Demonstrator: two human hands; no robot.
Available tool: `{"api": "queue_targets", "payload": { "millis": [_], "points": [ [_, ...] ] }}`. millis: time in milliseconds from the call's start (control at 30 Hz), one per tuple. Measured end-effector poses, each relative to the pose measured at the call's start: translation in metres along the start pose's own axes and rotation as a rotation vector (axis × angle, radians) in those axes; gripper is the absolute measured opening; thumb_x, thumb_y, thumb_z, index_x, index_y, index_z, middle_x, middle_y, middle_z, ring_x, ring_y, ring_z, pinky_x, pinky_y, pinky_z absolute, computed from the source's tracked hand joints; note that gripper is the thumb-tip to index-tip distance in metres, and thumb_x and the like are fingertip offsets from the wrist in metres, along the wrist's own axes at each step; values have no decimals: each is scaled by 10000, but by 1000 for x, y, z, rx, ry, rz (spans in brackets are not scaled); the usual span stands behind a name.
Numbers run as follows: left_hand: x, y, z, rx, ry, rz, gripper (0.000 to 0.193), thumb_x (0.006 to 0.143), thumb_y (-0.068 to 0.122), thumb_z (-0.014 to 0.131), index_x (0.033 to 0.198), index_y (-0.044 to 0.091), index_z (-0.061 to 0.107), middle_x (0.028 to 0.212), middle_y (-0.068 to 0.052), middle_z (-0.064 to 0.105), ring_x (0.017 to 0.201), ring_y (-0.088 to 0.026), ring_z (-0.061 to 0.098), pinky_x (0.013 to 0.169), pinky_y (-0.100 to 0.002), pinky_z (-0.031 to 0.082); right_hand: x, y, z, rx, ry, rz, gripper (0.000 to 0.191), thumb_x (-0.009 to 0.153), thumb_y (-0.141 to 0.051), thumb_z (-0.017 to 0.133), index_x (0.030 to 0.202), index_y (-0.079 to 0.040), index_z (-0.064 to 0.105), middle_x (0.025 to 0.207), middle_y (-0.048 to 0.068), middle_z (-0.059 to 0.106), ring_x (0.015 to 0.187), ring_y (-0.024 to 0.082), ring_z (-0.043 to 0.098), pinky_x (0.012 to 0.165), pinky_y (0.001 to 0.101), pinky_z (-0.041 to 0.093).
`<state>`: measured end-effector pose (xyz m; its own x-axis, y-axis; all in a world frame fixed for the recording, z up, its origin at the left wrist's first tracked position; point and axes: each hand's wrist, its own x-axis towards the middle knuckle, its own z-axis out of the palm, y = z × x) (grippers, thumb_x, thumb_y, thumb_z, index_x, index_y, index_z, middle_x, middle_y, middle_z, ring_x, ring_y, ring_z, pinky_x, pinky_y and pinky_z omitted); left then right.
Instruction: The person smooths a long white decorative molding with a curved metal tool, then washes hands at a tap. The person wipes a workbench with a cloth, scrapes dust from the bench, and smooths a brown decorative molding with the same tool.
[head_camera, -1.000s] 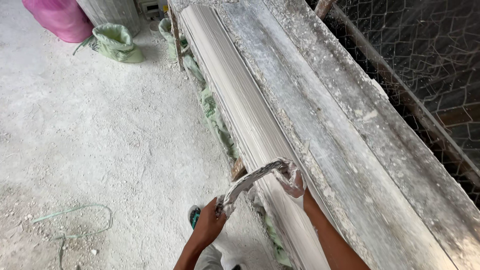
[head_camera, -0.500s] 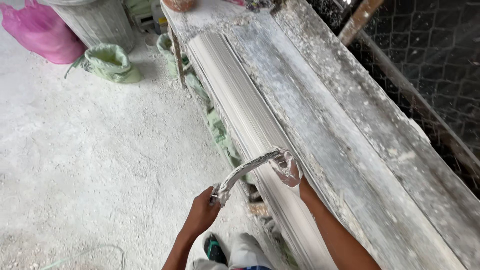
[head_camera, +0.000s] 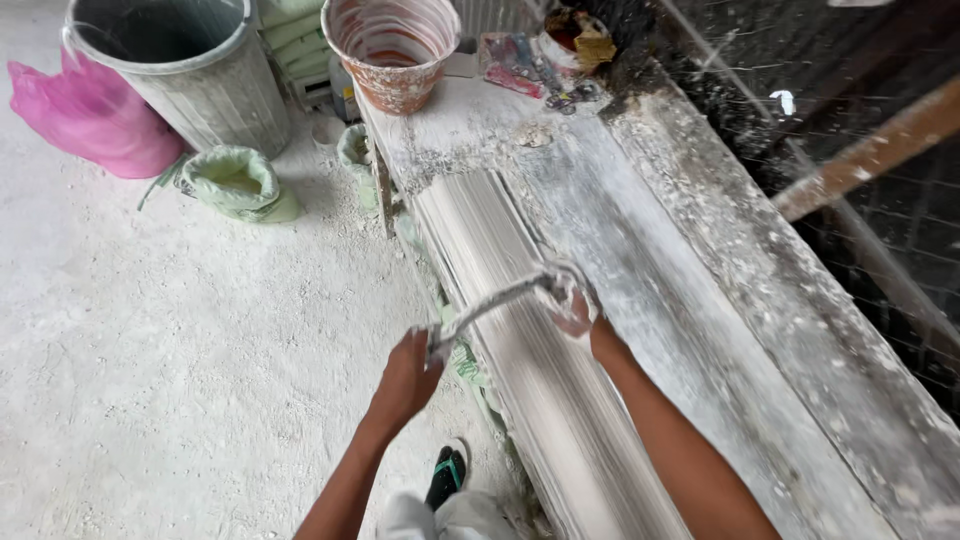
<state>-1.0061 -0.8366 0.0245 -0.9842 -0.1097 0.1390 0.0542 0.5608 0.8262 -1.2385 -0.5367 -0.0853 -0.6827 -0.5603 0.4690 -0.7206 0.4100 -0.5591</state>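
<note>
Plaster dust coats nearly everything around you; the concrete floor on your left is pale, gritty and speckled with white crumbs; the long bench running away from you on the right is caked in dried white residue, rough and flaking along its far edge. Along the near side of the bench lies a long white ribbed moulding, its grooves running lengthwise toward the far end; beyond the bench, on the right, a dark wire mesh and a slanting wooden beam close off the space.

At the far end of the bench stands an orange-and-white stained bucket, with a clutter of small coloured scraps just beside it; on the floor near that end sit a grey bin, a pink bag leaning against it, and an open green sack of powder.

Your left hand has its grip clenched on the near end of a curved metal scraping tool, out over the floor just beside the bench edge; your right hand, whitened with plaster, grasps the other end, resting over the moulding; the tool spans between both hands, tilted up toward the right, and blurred. Below, your dark sandalled foot stands on the floor close to the bench.
</note>
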Motion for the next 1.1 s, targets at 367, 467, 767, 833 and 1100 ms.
{"api": "queue_targets", "payload": {
  "millis": [367,467,767,833,1100],
  "points": [
    [251,-83,-29,73,131,79,291,883,28,643,1146,-56,552,1003,-342,620,894,-551,603,757,-581,517,193,130,76,301,-52,582,739,982,-392,692,1503,-4,341,1412,162,436,1209,309,492,981,475,483],
    [283,-103,-26,28,108,38,293,882,17,626,1161,-40,557,1012,-334,620,879,-538,613,741,-575,520,210,154,93,279,-87,665,747,975,-411,686,1508,-31,327,1430,145,422,1230,304,479,997,482,475],
    [276,-153,11,86,11,-32,271,881,41,634,1139,-24,583,1060,-320,619,895,-490,653,744,-524,578,182,177,105,235,-161,881,772,955,-469,669,1524,-112,288,1487,92,380,1296,290,438,1042,501,450],
    [270,-157,14,149,20,22,264,870,52,658,1113,-25,588,1068,-329,617,931,-490,653,775,-520,583,170,170,98,237,-176,929,778,951,-482,665,1528,-130,279,1499,80,371,1311,287,429,1053,505,444],
    [275,-171,11,133,-10,37,325,838,33,666,1153,-34,618,1110,-309,634,938,-457,659,821,-505,572,175,156,93,297,-175,1007,803,933,-533,649,1542,-202,244,1550,33,333,1369,275,393,1093,522,421]
  ]
}}
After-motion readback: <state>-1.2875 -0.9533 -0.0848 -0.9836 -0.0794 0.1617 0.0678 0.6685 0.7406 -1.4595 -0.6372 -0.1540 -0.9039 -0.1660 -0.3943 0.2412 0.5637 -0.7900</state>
